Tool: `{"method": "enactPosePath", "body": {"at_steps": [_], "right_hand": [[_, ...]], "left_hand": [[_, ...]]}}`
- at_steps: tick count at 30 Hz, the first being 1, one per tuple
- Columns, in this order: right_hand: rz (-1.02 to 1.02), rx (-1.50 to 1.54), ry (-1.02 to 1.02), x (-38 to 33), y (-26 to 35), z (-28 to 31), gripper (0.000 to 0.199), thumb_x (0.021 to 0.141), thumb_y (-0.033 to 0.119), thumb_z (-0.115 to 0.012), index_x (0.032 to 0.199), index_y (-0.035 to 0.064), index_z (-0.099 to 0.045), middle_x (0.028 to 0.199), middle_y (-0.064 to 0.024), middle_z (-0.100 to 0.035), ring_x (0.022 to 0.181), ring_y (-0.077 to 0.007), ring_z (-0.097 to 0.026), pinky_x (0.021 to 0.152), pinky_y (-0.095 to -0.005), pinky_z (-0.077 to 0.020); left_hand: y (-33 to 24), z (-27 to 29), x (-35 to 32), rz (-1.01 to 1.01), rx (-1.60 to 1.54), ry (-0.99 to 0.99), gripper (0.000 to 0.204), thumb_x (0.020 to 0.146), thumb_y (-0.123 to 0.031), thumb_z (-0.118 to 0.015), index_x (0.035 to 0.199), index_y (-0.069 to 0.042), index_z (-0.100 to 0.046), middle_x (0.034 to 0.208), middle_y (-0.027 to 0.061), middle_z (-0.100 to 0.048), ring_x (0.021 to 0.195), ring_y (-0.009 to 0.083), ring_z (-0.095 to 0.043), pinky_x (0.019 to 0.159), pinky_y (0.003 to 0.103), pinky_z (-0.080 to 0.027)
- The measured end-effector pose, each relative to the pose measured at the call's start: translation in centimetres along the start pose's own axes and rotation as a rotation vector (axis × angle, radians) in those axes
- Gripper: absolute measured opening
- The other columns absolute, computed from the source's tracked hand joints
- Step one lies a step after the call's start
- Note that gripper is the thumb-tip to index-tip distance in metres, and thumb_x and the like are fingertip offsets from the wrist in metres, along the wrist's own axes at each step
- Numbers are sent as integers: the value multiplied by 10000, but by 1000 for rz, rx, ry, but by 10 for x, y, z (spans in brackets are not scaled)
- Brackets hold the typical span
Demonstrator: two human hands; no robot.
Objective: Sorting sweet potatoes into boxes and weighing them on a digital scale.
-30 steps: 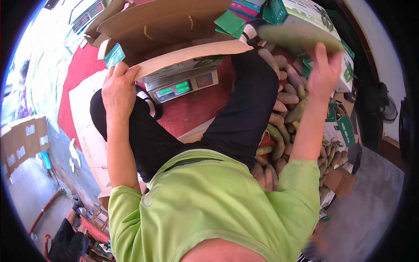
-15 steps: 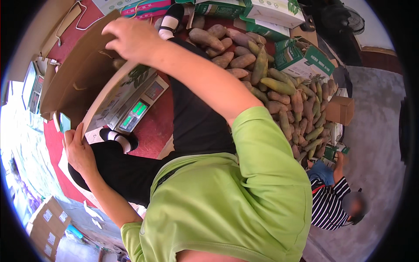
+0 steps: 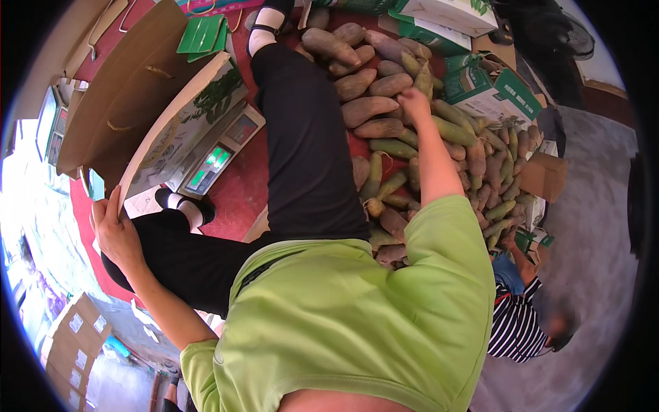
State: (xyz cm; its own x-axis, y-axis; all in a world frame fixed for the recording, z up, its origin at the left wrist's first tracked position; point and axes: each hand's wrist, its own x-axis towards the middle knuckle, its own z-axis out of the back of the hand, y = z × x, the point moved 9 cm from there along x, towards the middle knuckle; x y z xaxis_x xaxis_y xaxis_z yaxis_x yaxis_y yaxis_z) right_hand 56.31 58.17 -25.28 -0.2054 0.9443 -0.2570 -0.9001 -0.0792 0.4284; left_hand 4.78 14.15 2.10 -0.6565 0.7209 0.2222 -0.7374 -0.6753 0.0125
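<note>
My left hand (image 3: 113,230) grips the lower edge of an open cardboard box (image 3: 144,110), which rests tilted on a weighing scale (image 3: 220,154) with a lit green display. My right hand (image 3: 414,103) reaches out over a heap of long brown and green tubers (image 3: 384,110) on the red floor mat (image 3: 237,199). Its fingers rest on one of the tubers; whether they close on it I cannot tell. My legs in black trousers (image 3: 309,137) stretch between the scale and the heap.
Green and white cartons (image 3: 480,89) lie beyond the heap at the upper right. A person in a striped shirt (image 3: 522,323) crouches at the lower right. Flat brown cartons (image 3: 68,343) lie at the lower left. A small brown box (image 3: 542,175) stands at the right.
My right hand left the top of the box and swung right, down to the tubers. My left hand stays on the box edge. The view has shifted.
</note>
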Motion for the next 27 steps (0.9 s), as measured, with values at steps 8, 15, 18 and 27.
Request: {"method": "enactPosePath", "body": {"at_steps": [8,15,18,27], "right_hand": [[-218,-247,110,-69,-43,-50,695,702,212,-744,1331,150,-454,1350,-176,-459,1187,-367,-485,974,-426,-431],[-217,-267,53,-81,-38,-70,822,629,112,-790,1359,161,-415,1475,-210,-219,1262,-391,-393,1028,-422,-393],[-216,-241,-23,-79,-43,-73,855,600,104,-813,1355,162,-416,1471,-229,-211,1267,-408,-384,1036,-422,-383],[-237,-652,229,-85,2,-63,646,723,123,-687,1313,205,-435,1266,-119,-408,1162,-337,-442,912,-432,-471]], "left_hand": [[5,3,-4,53,2,-13,411,738,47,-578,1068,-168,-694,861,43,-538,878,233,-558,750,376,-474],[-1,2,1,40,-4,2,379,729,35,-601,1044,-153,-697,859,45,-534,891,238,-560,770,356,-472],[-3,5,3,54,-11,0,375,733,37,-592,1042,-150,-693,851,53,-524,881,239,-563,755,362,-472],[-3,9,1,32,-29,-14,372,719,43,-598,1031,-137,-688,864,49,-527,873,249,-564,755,373,-476]]}}
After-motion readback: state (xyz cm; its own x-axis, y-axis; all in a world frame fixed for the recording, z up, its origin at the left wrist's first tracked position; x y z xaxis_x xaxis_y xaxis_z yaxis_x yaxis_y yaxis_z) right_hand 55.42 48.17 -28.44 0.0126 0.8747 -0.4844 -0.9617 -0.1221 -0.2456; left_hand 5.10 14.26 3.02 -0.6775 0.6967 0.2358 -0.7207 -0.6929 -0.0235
